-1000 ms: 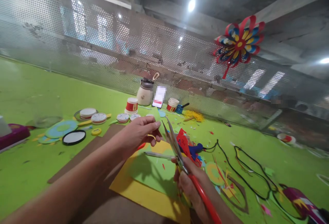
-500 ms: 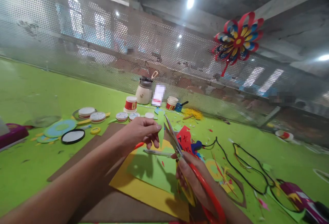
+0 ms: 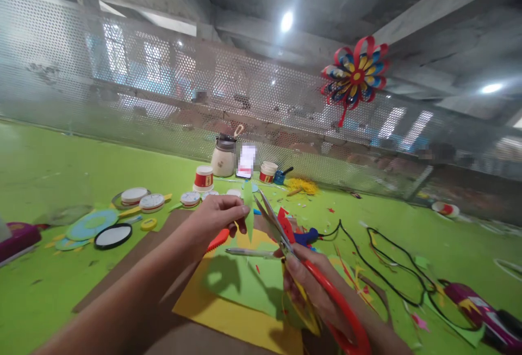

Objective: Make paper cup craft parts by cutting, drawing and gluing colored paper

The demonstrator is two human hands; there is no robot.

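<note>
Between the thumb and fingers of my left hand (image 3: 223, 215) is a narrow, pointed strip of light green paper (image 3: 248, 208), held upright. My right hand (image 3: 304, 279) grips scissors (image 3: 281, 230) with red and yellow handles and a pen (image 3: 253, 253) lies just left of its fingers. The scissor blades are slightly parted and point up beside the strip, apart from it. Under both hands lie a light green sheet (image 3: 240, 284) and a yellow sheet (image 3: 212, 311) on a brown board (image 3: 163, 251).
A blue glue gun (image 3: 305, 236) with a black cord lies to the right, near paper scraps. Behind stand a jug (image 3: 223, 156), a phone (image 3: 246, 162) and red-white tubs (image 3: 203, 179). At left are a black-rimmed disc (image 3: 113, 236) and yellow tape (image 3: 148, 224). A paper flower (image 3: 357, 76) hangs above.
The camera view has tilted and shifted slightly. Both hands keep their hold, and the scissor blades have opened a little and sit slightly farther from the green strip.
</note>
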